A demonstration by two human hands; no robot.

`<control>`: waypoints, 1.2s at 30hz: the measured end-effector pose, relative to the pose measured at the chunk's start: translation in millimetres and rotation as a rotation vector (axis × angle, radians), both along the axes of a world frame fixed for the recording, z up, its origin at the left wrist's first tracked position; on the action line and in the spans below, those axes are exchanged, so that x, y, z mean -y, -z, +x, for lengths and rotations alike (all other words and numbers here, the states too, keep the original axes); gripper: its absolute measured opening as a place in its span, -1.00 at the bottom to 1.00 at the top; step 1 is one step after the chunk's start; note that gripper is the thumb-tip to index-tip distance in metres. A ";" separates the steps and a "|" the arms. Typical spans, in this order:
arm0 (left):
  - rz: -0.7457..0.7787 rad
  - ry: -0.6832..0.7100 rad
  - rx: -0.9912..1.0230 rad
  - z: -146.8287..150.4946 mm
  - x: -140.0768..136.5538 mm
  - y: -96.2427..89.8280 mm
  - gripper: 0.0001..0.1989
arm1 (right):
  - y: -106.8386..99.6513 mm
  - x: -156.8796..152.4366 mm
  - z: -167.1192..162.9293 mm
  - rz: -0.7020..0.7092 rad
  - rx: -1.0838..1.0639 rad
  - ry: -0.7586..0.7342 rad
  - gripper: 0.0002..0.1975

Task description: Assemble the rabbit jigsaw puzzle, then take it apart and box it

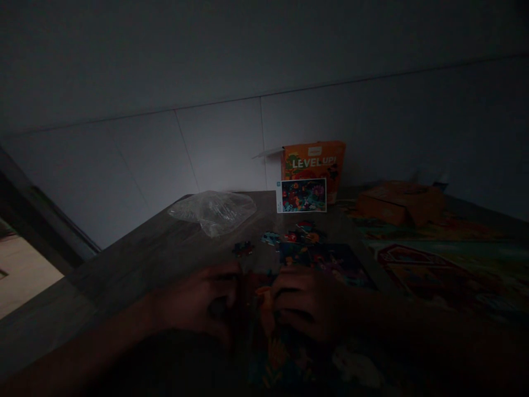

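The view is very dark. My left hand (202, 302) is over the table with its fingers curved and its thumb apart, close to the puzzle's left edge. No piece shows clearly in it. My right hand (303, 300) rests on the puzzle with bent fingers, against a puzzle piece (265, 309) with an orange print; its grip is partly hidden. Part of the joined jigsaw puzzle (339, 262) shows beyond the right hand, and more of it lies in the dark below. Loose puzzle pieces (270, 237) are spread just past the hands, with a dark piece (243, 248) to the left.
A picture card (303, 196) leans upright against an orange box (314, 157) lettered LEVEL UP. A crumpled clear plastic bag (215, 212) lies at the back left. To the right, another orange box (399, 204) sits on a colourful printed sheet (433, 270). A wall stands behind.
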State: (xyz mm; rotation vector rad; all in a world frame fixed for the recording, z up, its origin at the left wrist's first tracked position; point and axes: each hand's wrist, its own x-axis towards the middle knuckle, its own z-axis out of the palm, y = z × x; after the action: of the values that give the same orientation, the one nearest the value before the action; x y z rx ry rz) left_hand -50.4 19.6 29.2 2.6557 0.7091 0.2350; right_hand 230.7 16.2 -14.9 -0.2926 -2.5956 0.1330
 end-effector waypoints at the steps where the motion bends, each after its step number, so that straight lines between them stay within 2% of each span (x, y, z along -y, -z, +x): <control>1: -0.006 0.017 0.001 0.2 1.9 -3.4 -0.62 | 0.7 -0.4 -0.1 -0.002 -0.005 -0.004 -0.82; 4: -0.027 0.071 -0.021 2.1 6.2 -11.5 -0.36 | 0.1 -0.7 -0.5 -0.006 -0.019 0.000 -0.83; 5: -0.035 0.069 -0.029 3.0 6.8 -12.3 -0.34 | -0.5 -0.5 -0.6 -0.010 -0.014 0.004 -0.83; 12: -0.074 -0.012 0.004 3.5 2.4 -1.5 -0.58 | -0.6 -0.5 0.4 -0.028 -0.012 0.019 -0.83; 18: -0.014 -0.174 -0.033 5.9 5.6 3.8 -0.60 | -0.9 -0.2 -0.1 -0.028 -0.021 0.015 -0.85; 23: 0.083 -0.233 -0.020 15.2 9.6 3.8 -0.60 | -0.5 -1.1 0.6 -0.038 0.013 0.026 -0.87; 29: 0.009 -0.099 -0.044 -0.7 1.0 -5.2 -0.59 | -2.8 -0.4 -0.1 -0.046 0.023 0.033 -0.85; 33: -0.060 -0.067 -0.041 -7.8 -5.9 -0.4 -0.64 | -2.3 -0.3 0.3 -0.049 0.006 0.026 -0.84; 36: -0.054 -0.033 -0.001 -5.7 -7.2 4.7 -0.65 | -2.0 -0.3 0.8 -0.053 0.025 0.034 -0.84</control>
State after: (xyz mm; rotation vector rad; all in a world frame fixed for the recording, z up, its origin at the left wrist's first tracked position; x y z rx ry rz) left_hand -56.1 26.8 24.5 2.5951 0.7501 0.2205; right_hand 231.6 16.5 -12.9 -0.3594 -2.6136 0.1868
